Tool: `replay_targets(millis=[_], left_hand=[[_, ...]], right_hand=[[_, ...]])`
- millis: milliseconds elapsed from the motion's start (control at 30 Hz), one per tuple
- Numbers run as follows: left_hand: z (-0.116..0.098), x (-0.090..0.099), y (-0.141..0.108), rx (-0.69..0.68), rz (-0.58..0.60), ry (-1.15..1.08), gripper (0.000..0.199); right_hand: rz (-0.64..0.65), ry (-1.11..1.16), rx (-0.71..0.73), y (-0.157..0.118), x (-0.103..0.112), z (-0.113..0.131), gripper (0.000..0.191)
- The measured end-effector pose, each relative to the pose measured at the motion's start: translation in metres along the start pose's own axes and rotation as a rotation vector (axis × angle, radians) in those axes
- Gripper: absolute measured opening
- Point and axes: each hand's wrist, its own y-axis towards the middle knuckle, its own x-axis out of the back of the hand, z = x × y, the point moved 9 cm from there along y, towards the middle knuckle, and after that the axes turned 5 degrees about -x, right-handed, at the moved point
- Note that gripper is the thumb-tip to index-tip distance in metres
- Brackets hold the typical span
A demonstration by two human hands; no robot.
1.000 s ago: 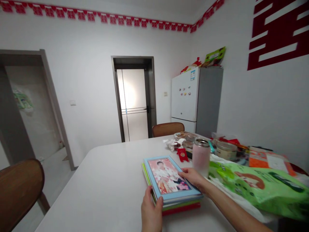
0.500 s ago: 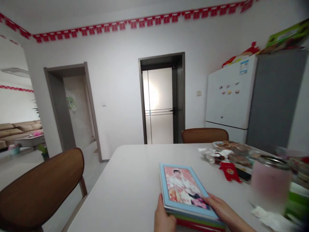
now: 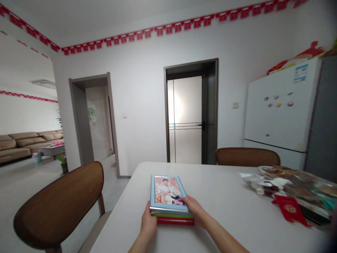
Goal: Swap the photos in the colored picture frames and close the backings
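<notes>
A light-blue picture frame with a pink photo lies face up on top of a small stack. Beneath it show a green layer and a red layer, whose kind I cannot make out. My left hand grips the stack at its near left corner. On the opposite side, my right hand is closed round the right edge, its thumb by the top frame. The stack is at the white table, left of its middle; whether it rests on the top or hovers slightly I cannot tell.
To the right lie a red envelope, a dark flat object and crumpled plastic bags with food. Wooden chairs stand at the left and the far side. A white fridge is behind at right.
Both hands have carried the stack leftward and farther from me over the table. The camera view has swung left, and the pink jar at the right has gone out of view.
</notes>
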Motion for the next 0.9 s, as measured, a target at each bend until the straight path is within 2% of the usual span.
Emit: replay_targets(millis=[133,233,333,367,433,500,567,633,800,867,900], left_hand=[[0.001,0.012,-0.004,0.008,-0.026,-0.039,0.046],[-0.019,0.024,0.0,-0.011,-0.058,-0.072,0.049],[-0.069,0.02,0.002,-0.093,-0.046,-0.139,0.057],[-0.091,0.014,0.0,-0.126,-0.017,-0.173,0.06],[-0.133,-0.005,-0.009,-0.184,0.067,-0.249,0.063],[-0.166,-0.025,-0.024,-0.224,0.16,-0.341,0.066],[-0.186,-0.046,-0.041,-0.233,0.308,-0.54,0.072],[-0.189,-0.056,-0.053,-0.213,0.373,-0.656,0.076],[-0.176,-0.056,-0.062,-0.168,0.348,-0.688,0.08],[-0.172,-0.055,-0.06,-0.132,0.32,-0.698,0.075],[-0.169,-0.054,-0.057,-0.104,0.301,-0.701,0.065]], right_hand=[[-0.101,-0.019,0.02,0.01,0.019,0.002,0.042],[-0.18,-0.012,0.096,0.002,0.026,0.024,0.063],[-0.11,0.068,0.285,-0.033,0.009,0.074,0.074],[-0.014,0.181,0.425,-0.052,-0.002,0.098,0.075],[0.155,0.37,0.579,-0.088,-0.018,0.134,0.074],[0.264,0.498,0.599,-0.113,-0.027,0.152,0.072],[0.313,0.578,0.567,-0.125,-0.029,0.155,0.072],[0.329,0.613,0.531,-0.128,-0.028,0.149,0.072],[0.33,0.629,0.487,-0.128,-0.024,0.135,0.073],[0.332,0.664,0.468,-0.127,-0.024,0.133,0.067],[0.333,0.687,0.448,-0.126,-0.024,0.132,0.058]])
